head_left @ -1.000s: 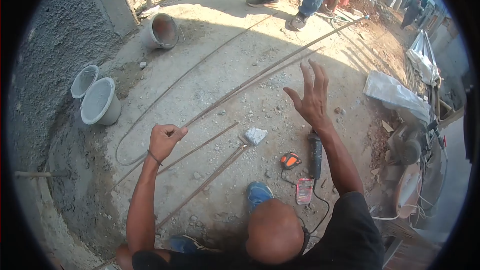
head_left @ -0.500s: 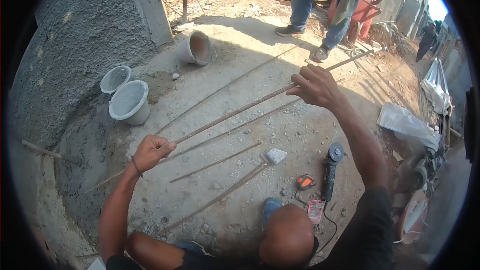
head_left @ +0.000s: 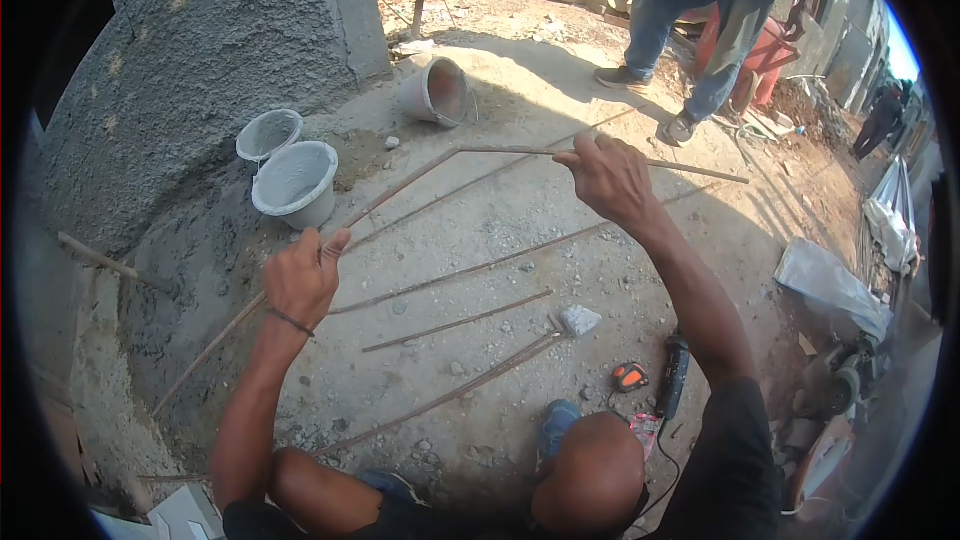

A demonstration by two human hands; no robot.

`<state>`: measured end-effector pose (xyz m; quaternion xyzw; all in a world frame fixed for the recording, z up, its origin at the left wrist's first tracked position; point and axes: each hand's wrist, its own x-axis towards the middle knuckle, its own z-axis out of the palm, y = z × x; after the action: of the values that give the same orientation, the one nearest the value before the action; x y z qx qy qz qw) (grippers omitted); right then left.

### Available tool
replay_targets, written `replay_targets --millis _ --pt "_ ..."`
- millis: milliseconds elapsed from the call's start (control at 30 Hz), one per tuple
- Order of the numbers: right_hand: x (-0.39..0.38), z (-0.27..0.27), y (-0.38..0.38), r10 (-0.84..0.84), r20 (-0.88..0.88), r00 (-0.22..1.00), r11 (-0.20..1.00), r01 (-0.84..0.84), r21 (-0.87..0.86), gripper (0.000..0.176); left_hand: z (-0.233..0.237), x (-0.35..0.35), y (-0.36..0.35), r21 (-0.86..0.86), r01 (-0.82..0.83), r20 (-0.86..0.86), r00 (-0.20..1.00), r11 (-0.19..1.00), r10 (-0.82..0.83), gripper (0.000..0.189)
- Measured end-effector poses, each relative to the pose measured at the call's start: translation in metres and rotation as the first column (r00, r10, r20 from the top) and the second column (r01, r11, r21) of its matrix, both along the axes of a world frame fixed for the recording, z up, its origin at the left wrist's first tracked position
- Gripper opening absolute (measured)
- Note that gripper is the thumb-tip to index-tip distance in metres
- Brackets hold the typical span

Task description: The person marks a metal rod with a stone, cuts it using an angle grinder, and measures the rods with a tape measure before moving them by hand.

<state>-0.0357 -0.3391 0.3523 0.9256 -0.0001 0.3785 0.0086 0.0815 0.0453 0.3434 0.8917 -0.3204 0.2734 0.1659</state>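
Note:
A thin rusty steel rebar point(head_left: 405, 184) is held up in front of me, with a sharp bend between my hands like a shallow peak. My left hand point(head_left: 300, 278) is wrapped round it on the near left side, and its tail slants down to the lower left. On the far side of the bend, my right hand point(head_left: 612, 182) grips the other arm of the bar, whose end sticks out to the right. Beneath lie a long rebar point(head_left: 480, 268) and a shorter rod point(head_left: 457, 321) on the ground.
Two mortar-stained buckets point(head_left: 300, 202) stand by the rough wall point(head_left: 240, 30); another bucket point(head_left: 420, 100) lies tipped over. A tape measure point(head_left: 630, 377) and an angle grinder point(head_left: 675, 385), partly behind my right arm, lie at right. A person in jeans point(head_left: 690, 10) stands ahead near a red wheelbarrow point(head_left: 765, 55).
The rebar was straight and now has a sharp bend between my hands. My left hand has risen slightly, and the view has shifted left.

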Motion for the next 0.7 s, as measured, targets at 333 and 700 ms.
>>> replay_targets --millis 333,700 --pt "0.069 0.029 0.137 0.071 0.377 0.923 0.530 -0.355 0.770 0.052 0.055 -0.010 -0.079 -0.401 0.009 -0.026 0.999 0.916 -0.021 0.050" --pt "-0.002 -0.009 0.015 0.292 -0.141 0.946 0.923 -0.240 0.301 0.038 0.036 0.059 0.000 -0.306 0.144 -0.273 0.934 0.941 -0.232 0.063"
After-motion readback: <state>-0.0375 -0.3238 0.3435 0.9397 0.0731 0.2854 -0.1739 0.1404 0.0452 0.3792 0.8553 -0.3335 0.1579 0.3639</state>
